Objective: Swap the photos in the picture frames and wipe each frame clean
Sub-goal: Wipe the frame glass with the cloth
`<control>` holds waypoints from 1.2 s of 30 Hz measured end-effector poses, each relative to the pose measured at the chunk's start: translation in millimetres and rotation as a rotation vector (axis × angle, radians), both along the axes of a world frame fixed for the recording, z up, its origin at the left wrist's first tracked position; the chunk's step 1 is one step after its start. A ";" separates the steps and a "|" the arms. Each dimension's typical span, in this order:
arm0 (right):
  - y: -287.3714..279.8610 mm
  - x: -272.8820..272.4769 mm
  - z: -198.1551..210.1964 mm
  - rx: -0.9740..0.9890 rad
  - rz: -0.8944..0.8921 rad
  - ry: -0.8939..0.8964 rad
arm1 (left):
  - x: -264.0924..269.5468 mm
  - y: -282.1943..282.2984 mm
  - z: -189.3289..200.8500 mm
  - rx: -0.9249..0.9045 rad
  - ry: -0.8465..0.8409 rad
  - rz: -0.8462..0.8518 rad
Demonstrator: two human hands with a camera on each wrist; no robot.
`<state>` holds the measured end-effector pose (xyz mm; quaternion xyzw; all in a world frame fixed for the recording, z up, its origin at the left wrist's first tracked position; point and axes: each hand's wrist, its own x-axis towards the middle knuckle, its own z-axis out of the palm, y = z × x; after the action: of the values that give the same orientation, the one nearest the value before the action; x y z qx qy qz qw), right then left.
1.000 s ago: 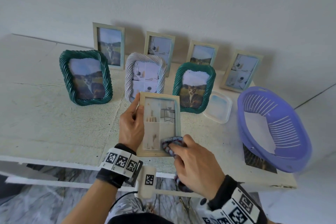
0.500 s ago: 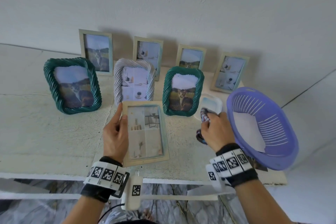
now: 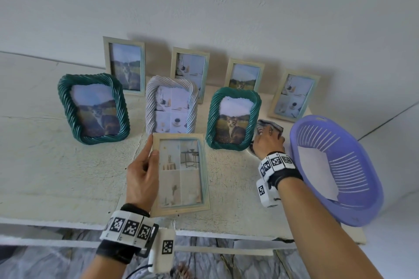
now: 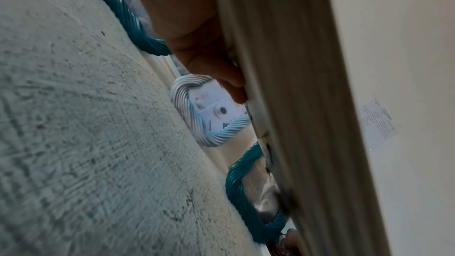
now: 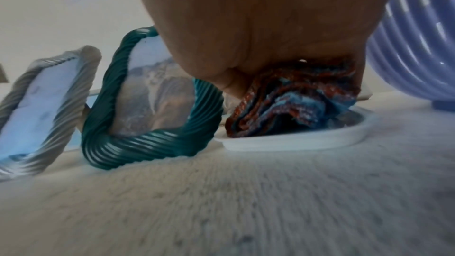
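**Cloth goes to the dish, one frame in hand**

Head view: the left hand (image 3: 141, 179) grips the wooden frame (image 3: 180, 175) by its left side, over the counter's (image 3: 45, 165) front edge. Seven frames stand behind, photos in; how many are swapped or wiped, I cannot tell. The purple basket (image 3: 335, 170) at the right edge holds a white sheet.

Left wrist: fingers (image 4: 221, 73) curl onto the frame's edge.

Right wrist: the right hand (image 5: 258, 26) clutches the cloth (image 5: 290, 102), pressing it into the shallow white dish (image 5: 283, 141).

Left hand (image 3: 142, 179): grips wooden frame (image 3: 180, 174), lower centre.
Right hand (image 3: 268, 142): holds cloth (image 3: 269, 126), centre right, beside purple basket (image 3: 335, 170).
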<state>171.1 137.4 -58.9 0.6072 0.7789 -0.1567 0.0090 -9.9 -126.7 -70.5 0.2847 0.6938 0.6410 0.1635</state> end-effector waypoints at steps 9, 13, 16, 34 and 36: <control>-6.3 13.6 -10.5 -0.102 0.064 -0.029 | -0.7 10.3 0.2 0.000 -0.055 -0.022; -36.1 22.2 1.2 0.076 0.092 0.128 | -0.6 11.1 11.5 0.011 -0.080 -0.038; -78.0 25.4 15.9 0.086 0.181 0.483 | 0.0 10.7 21.9 0.012 -0.127 -0.031; -204.1 -10.4 45.9 -0.446 0.343 1.133 | 30.4 11.6 48.1 -0.158 -0.606 -0.528; -206.1 -12.6 47.4 -0.410 0.352 1.090 | 33.0 12.1 53.5 -0.124 -0.650 -0.531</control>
<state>158.5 -68.6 -11.5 0.2876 0.7139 -0.5882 -0.2485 23.1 -114.7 -17.0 0.2265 0.5459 0.5901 0.5500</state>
